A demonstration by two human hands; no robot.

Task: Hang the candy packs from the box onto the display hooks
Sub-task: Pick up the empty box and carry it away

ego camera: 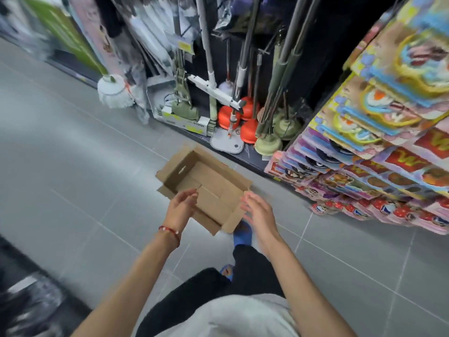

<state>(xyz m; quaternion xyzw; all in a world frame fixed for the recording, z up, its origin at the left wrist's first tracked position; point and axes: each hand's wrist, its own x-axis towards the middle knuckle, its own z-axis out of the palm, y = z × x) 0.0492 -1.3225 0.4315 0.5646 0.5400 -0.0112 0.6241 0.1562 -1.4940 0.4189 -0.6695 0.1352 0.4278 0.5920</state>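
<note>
The cardboard box (213, 181) sits open on the grey tiled floor (73, 166) with its flaps spread, and as far as we can see its bottom is bare: no packs lie inside. The candy packs (364, 166) in view hang in crowded, overlapping rows to the right of the box and above it, and they hide their hooks. Our left hand (181, 206) is at the box's near-left corner and our right hand (258, 210) at its near-right corner, palms facing each other. Each grip is released, fingers loosely extended and holding nothing. We judge the hands are spread this way to take the box by its two sides, since nothing seems left to lift out. The packs therefore lie well apart from either grip, off to the right of the box. Beyond the box stand orange plungers (247, 127), and a blue shoe (243, 233) shows beneath its near-right corner.
</note>
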